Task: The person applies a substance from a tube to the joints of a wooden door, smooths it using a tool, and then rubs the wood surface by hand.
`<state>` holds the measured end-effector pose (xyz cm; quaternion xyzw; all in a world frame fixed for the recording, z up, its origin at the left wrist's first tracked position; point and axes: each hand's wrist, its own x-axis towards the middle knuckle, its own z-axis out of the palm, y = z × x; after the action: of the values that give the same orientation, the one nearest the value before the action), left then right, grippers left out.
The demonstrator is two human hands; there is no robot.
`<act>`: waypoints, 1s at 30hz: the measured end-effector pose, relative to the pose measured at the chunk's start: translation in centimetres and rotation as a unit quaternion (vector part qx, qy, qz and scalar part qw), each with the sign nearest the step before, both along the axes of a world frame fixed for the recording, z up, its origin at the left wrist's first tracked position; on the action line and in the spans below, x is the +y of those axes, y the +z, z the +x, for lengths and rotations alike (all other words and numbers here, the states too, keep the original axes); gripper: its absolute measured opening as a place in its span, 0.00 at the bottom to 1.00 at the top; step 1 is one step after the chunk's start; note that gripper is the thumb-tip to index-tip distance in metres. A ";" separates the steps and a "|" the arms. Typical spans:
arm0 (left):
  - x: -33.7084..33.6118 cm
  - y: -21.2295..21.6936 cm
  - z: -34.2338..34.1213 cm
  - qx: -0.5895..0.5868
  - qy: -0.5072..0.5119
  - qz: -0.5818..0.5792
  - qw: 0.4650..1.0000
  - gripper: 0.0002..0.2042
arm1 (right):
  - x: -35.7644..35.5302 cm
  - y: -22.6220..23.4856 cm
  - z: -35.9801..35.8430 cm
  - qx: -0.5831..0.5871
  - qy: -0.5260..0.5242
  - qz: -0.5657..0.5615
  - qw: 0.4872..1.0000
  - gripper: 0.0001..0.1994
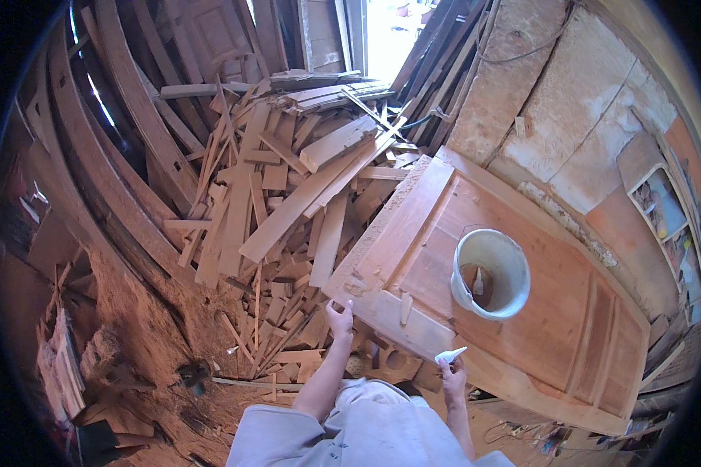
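Note:
A wooden panel door (522, 335) lies flat in front of me, reaching off to the right. At its near left corner is my left hand (339, 319), thumb and finger apart, close to or touching the edge; nothing shows in it. My right hand (454, 377), at the door's near edge, is closed round a small white bottle with a pointed nozzle (450, 356), tip toward the right. On the door stands a whitish bucket (510, 268) with brown residue and a white pointed piece (478, 282) inside. A small wood chip (406, 308) lies between my hands on the door frame.
A big heap of wood offcuts (288, 179) fills the floor beyond the door's left end. Sawdust (140, 311) piles up at left, beside long leaning boards (94, 132). A dusty wall (553, 117) with a recessed shelf (665, 206) runs along the right.

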<state>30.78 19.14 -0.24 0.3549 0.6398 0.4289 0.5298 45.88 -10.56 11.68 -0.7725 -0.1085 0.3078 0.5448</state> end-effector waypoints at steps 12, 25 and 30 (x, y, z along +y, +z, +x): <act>2.4 -0.2 0.3 -0.208 0.008 -0.075 0.975 0.17 | -0.1 0.6 -1.1 0.003 -0.047 -0.016 0.999 0.15; 1.6 -0.5 -1.1 -0.198 0.030 -0.119 0.973 0.20 | -2.7 -0.2 -4.0 0.014 0.016 -0.060 0.998 0.14; 0.8 1.9 -0.7 -0.204 0.033 -0.132 0.969 0.22 | -2.5 0.0 -3.6 -0.011 0.037 -0.077 0.996 0.14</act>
<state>30.03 19.93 1.66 0.1658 0.5800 0.4215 0.6771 42.25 -13.10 11.72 -0.8111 -0.1189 0.3262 0.4708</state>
